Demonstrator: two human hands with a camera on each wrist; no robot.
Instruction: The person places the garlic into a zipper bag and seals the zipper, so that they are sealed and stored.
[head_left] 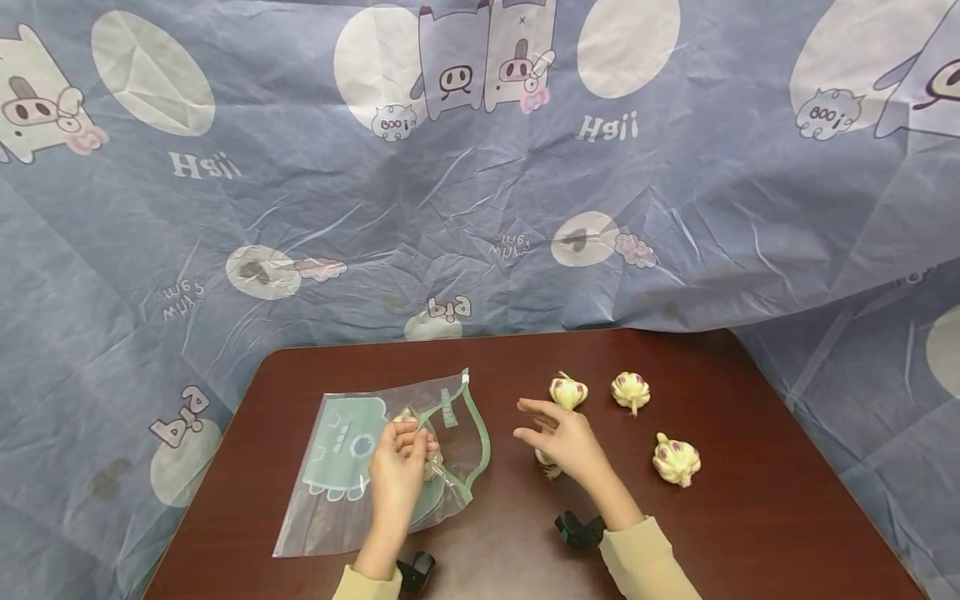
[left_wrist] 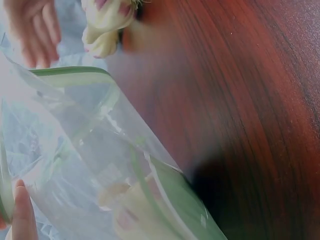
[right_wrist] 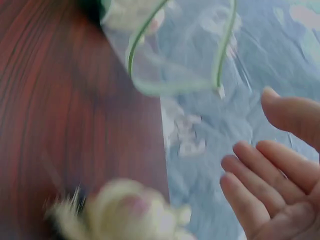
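A clear zip bag (head_left: 341, 525) with a green zip strip and a green cartoon print lies on the left of the table, its mouth gaping to the right. My left hand (head_left: 397, 471) pinches the bag at the near side of its opening; a fingertip shows at the green strip in the left wrist view. Inside the bag, garlic (left_wrist: 131, 215) shows through the film. My right hand (head_left: 566, 442) hovers with nothing in it, thumb apart from relaxed fingers (right_wrist: 260, 175). Just beside it are a garlic bulb (head_left: 567, 392) and another bulb (head_left: 549, 468), partly hidden behind the hand.
Two more garlic bulbs, one at the back (head_left: 630, 392) and one farther right (head_left: 677, 460), lie on the dark red-brown table (head_left: 720, 383). A blue printed cloth (head_left: 480, 200) hangs behind the table. Each wrist wears a black camera (head_left: 579, 530).
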